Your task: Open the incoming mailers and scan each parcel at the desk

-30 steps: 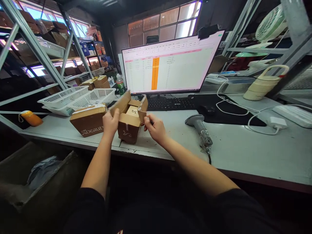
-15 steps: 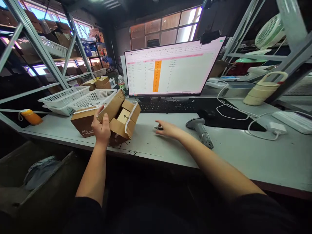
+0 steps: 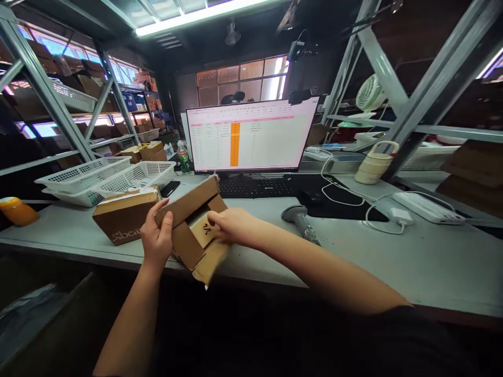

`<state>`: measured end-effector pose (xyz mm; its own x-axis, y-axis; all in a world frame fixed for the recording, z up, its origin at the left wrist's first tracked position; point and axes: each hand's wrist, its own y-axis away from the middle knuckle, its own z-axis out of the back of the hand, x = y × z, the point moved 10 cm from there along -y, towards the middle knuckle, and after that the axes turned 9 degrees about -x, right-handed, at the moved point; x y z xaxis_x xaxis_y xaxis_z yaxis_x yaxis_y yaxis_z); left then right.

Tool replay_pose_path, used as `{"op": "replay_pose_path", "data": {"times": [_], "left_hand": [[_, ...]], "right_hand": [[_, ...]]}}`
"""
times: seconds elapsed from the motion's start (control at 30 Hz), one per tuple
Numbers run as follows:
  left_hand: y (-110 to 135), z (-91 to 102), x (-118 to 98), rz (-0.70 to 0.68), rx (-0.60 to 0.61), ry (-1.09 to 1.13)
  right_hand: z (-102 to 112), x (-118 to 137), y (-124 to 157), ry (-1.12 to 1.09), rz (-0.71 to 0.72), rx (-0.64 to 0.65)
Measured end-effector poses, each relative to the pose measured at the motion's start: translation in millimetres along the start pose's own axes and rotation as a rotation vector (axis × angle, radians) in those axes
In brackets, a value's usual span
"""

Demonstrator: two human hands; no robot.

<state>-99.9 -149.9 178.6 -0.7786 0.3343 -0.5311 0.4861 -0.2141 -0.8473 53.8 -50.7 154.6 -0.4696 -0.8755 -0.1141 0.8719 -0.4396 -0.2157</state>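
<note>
My left hand (image 3: pixel 157 235) grips the left side of a brown cardboard box (image 3: pixel 187 246), which is tilted with its flaps open towards me. Inside lies a cream-coloured inner box (image 3: pixel 202 230) with a dark curly mark. My right hand (image 3: pixel 228 225) is at the opening, its fingers curled in over the right part of the inner box; whether they grip it is hidden. A lower flap hangs past the table edge, blurred. Just left of my left hand stands a second brown box (image 3: pixel 123 222) with pale lettering.
A handheld scanner (image 3: pixel 302 222) lies right of my right forearm. Behind are a keyboard (image 3: pixel 255 187), a mouse (image 3: pixel 310 197) and a monitor (image 3: pixel 271 141). White baskets (image 3: pixel 133 178) and a green-labelled bottle (image 3: pixel 183 157) stand back left. A white cable (image 3: pixel 346 195) crosses the right side.
My right hand has moved left from the tabletop, where a small dark object was at its fingertips, to the open box. The box has tilted further towards me, and the camera view has shifted.
</note>
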Motion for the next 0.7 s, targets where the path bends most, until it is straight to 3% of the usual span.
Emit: {"op": "replay_pose_path", "data": {"times": [0.03, 0.1, 0.2, 0.3, 0.37, 0.53, 0.63, 0.7], "left_hand": [[-2.9, 0.1, 4.9, 0.031, -0.010, 0.009], [-7.7, -5.3, 12.6, 0.083, 0.011, 0.037], [-11.6, -17.7, 21.4, 0.160, 0.071, 0.091], [-14.8, -23.0, 31.8, 0.223, 0.086, 0.139], [-17.8, -24.1, 42.0, 0.267, 0.083, 0.169], [-28.6, -30.3, 71.8, 0.337, 0.074, 0.212], [-32.7, -35.7, 87.4, 0.400, 0.083, 0.265], [-38.9, -28.8, 83.3, 0.330, 0.058, 0.198]], "right_hand": [[-6.0, -0.9, 5.6, 0.002, -0.005, 0.012], [-4.4, 5.1, 13.2, 0.042, 0.054, -0.089], [7.2, 31.3, 14.9, 0.157, 0.292, -0.315], [2.1, 45.1, -0.6, 0.198, 0.463, -0.366], [-0.7, 38.8, -18.2, 0.225, 0.451, -0.365], [6.6, 5.6, -51.2, 0.381, 0.266, -0.321], [11.5, 2.4, -60.5, 0.318, 0.281, -0.268], [15.4, 1.8, -66.0, 0.258, 0.277, -0.239]]}}
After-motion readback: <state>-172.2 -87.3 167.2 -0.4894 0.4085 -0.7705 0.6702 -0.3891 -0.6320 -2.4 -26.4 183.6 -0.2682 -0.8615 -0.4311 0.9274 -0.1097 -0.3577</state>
